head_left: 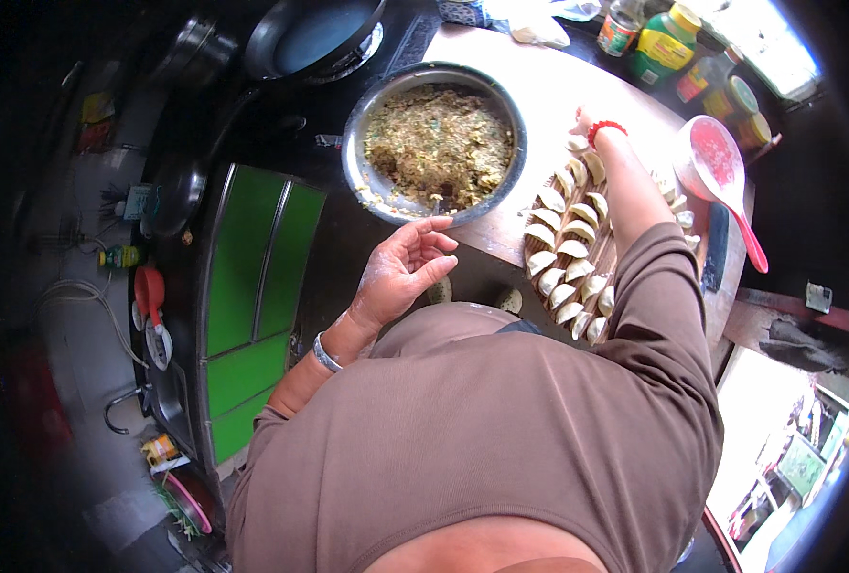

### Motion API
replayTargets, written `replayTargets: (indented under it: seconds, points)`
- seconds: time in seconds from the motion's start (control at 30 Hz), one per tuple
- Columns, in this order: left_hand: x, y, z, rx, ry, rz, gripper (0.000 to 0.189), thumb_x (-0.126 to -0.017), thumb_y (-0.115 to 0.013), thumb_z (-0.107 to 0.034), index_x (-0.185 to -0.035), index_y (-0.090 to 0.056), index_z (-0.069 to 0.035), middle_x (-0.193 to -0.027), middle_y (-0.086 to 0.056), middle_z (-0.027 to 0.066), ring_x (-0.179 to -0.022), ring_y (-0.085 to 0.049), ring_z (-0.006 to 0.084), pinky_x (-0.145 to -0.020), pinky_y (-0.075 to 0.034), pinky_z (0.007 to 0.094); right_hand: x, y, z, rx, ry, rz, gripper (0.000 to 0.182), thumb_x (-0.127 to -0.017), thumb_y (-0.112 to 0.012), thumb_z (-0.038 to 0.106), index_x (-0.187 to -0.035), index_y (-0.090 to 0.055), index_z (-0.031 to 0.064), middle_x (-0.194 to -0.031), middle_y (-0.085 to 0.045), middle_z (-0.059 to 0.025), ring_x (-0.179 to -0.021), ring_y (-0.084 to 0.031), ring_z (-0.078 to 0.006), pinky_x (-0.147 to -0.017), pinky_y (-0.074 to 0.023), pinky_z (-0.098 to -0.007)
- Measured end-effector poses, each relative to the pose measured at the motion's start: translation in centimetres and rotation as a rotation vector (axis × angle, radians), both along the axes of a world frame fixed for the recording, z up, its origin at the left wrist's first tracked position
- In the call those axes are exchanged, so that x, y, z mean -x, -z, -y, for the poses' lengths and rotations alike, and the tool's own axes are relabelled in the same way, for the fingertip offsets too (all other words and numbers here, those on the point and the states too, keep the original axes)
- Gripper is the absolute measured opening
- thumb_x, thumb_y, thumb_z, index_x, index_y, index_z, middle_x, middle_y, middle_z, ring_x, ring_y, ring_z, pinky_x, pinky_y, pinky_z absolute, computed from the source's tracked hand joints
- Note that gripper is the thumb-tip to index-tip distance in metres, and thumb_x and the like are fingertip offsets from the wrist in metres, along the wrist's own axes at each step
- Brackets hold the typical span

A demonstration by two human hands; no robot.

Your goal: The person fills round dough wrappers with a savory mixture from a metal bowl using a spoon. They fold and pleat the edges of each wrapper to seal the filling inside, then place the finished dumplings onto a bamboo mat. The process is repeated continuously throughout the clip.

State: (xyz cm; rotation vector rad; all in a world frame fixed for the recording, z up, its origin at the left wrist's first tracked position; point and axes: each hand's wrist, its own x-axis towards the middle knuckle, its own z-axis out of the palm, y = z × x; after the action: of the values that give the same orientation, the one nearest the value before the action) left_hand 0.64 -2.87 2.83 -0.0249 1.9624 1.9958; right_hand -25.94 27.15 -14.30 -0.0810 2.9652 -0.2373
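My left hand (408,266) is raised near the rim of a large metal bowl (351,154) of chopped filling (438,140). Its fingers are loosely curled and apart, holding nothing, with white powder on the skin. My right hand (585,123), with a red bracelet at the wrist, reaches to the far end of a wooden board carrying rows of folded dumplings (580,230). A dumpling (576,143) lies just below the fingers; glare and the hand's angle hide whether they grip anything. My right forearm covers part of the board.
A pink-handled ladle (743,229) and white bowl stand to the right of the dumplings. Jars and bottles (664,46) line the back edge of the worktop (539,79). A wok (313,36) sits on the stove at the upper left, above green cabinets (245,265).
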Motion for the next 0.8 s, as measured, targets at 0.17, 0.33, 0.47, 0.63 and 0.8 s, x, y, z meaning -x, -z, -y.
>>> replayTargets:
  seconds: [0.17, 0.33, 0.47, 0.63, 0.8]
  points:
    - [0.0, -0.1, 0.8, -0.012, -0.038, 0.020, 0.040, -0.075, -0.059, -0.004, -0.112, -0.045, -0.001, -0.092, -0.055, 0.0067, -0.086, -0.051, 0.0103, -0.080, -0.042, 0.0233, 0.2, -0.5, 0.0, -0.068, 0.009, 0.078, 0.030, -0.070, -0.064, 0.019, -0.098, -0.055, 0.0106, -0.084, -0.060, -0.0093, -0.076, -0.057, -0.0214, -0.072, -0.0435, -0.0299]
    - [0.5, 0.0, 0.6, 0.008, -0.043, 0.026, 0.037, -0.074, -0.060, -0.004, -0.109, -0.047, -0.001, -0.091, -0.055, 0.0063, -0.085, -0.052, 0.0107, -0.080, -0.043, 0.0236, 0.2, -0.8, -0.3, -0.079, 0.012, 0.110, 0.029, -0.070, -0.064, 0.018, -0.096, -0.055, 0.0107, -0.083, -0.060, -0.0086, -0.075, -0.057, -0.0210, -0.071, -0.0435, -0.0299]
    - [0.8, -0.3, 0.1, 0.016, -0.025, 0.025, 0.035, -0.074, -0.060, -0.005, -0.107, -0.049, -0.002, -0.090, -0.056, 0.0056, -0.085, -0.053, 0.0105, -0.079, -0.043, 0.0234, 0.0, -0.9, -0.1, -0.076, 0.010, 0.128, 0.028, -0.069, -0.064, 0.018, -0.095, -0.055, 0.0108, -0.082, -0.060, -0.0080, -0.074, -0.056, -0.0207, -0.071, -0.0436, -0.0299]
    - [0.8, -0.6, -0.4, 0.036, -0.013, 0.005, 0.033, -0.075, -0.059, -0.005, -0.106, -0.050, -0.002, -0.089, -0.056, 0.0050, -0.083, -0.053, 0.0098, -0.079, -0.043, 0.0228, -0.5, -1.1, 0.5, -0.061, 0.000, 0.147, 0.027, -0.069, -0.064, 0.017, -0.094, -0.055, 0.0109, -0.080, -0.059, -0.0073, -0.073, -0.056, -0.0204, -0.070, -0.0436, -0.0300]
    - [1.1, -0.3, -0.6, 0.010, -0.003, -0.010, 0.033, -0.075, -0.059, -0.006, -0.107, -0.049, -0.001, -0.088, -0.056, 0.0052, -0.082, -0.053, 0.0100, -0.078, -0.044, 0.0227, -0.9, -3.3, 1.4, 0.116, -0.043, 0.046, 0.026, -0.069, -0.064, 0.017, -0.092, -0.055, 0.0110, -0.078, -0.059, -0.0066, -0.072, -0.056, -0.0200, -0.069, -0.0436, -0.0300]
